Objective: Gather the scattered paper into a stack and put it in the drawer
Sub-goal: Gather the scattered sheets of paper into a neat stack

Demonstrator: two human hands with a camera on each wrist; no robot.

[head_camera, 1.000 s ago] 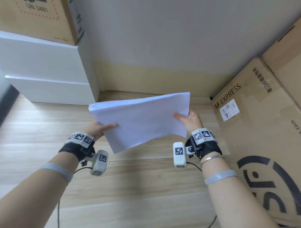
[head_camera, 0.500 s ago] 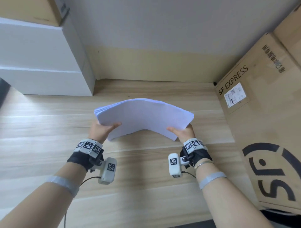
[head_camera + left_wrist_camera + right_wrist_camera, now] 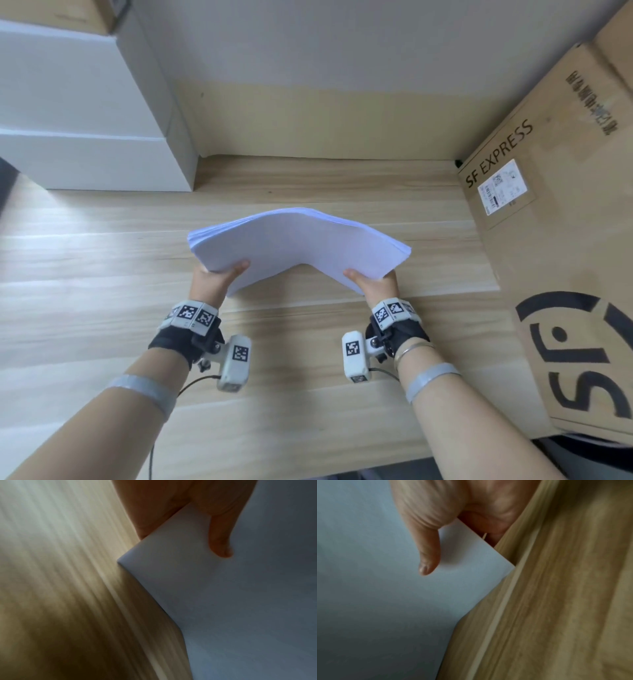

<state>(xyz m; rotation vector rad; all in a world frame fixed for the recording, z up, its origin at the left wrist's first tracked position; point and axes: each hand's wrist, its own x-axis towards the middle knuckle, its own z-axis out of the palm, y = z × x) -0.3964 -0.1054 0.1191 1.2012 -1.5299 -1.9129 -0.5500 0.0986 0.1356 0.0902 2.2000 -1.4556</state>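
A thick stack of white paper [image 3: 298, 243] arches upward in the middle above the wooden desk [image 3: 102, 274]. My left hand [image 3: 219, 277] grips its near left corner, thumb on top. My right hand [image 3: 373, 282] grips the near right corner the same way. The left wrist view shows my thumb pressed on the paper [image 3: 240, 601] near its corner. Likewise, the right wrist view has my thumb lying on the sheet [image 3: 376, 588] close to its corner. My fingers under the stack are hidden. No drawer is in view.
White boxes [image 3: 85, 137] are stacked at the back left of the desk, with a cardboard box on top. A large SF EXPRESS cardboard box [image 3: 548, 257] stands along the right side. A wall [image 3: 325, 68] closes the back. The desk's front edge runs along the bottom.
The stack came down from a raised, tilted hold toward the desk and toward me. My hands moved closer together, so the paper now bows upward in the middle.
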